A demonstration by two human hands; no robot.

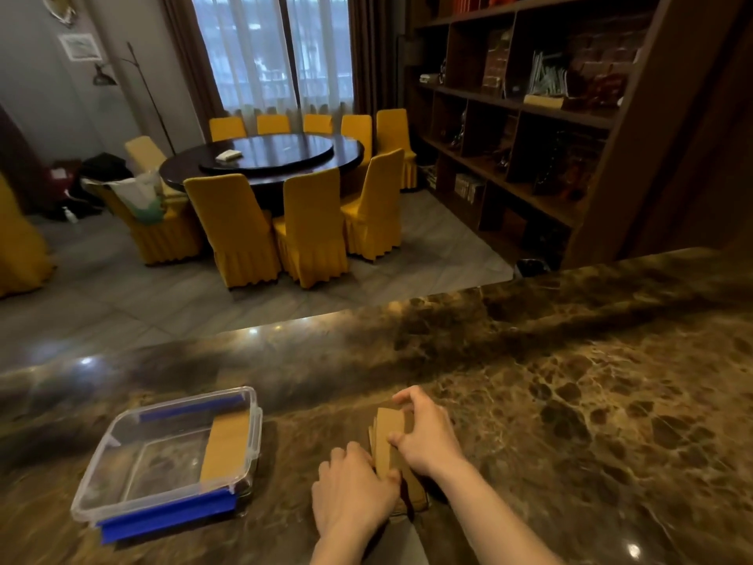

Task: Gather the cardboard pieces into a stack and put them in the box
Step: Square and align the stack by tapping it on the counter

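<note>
One cardboard piece (225, 445) lies in the clear box (122, 507); your left hand (352, 489) and right hand (428, 436) grasp the cardboard stack (387, 442), not yet boxed

One head-worn wide view looks forward and down, close above the left hand (352, 489) and right hand (428, 436), the room spreading beyond them.

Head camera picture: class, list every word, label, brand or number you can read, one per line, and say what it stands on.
No text can be read anywhere in this picture.
Framed paper on the wall: may carry print, too small and blurred to read.
Items on the bookshelf: any labels are too dark and blurred to read.
Clear plastic box, cardboard pieces and marble counter: no writing visible.
</note>
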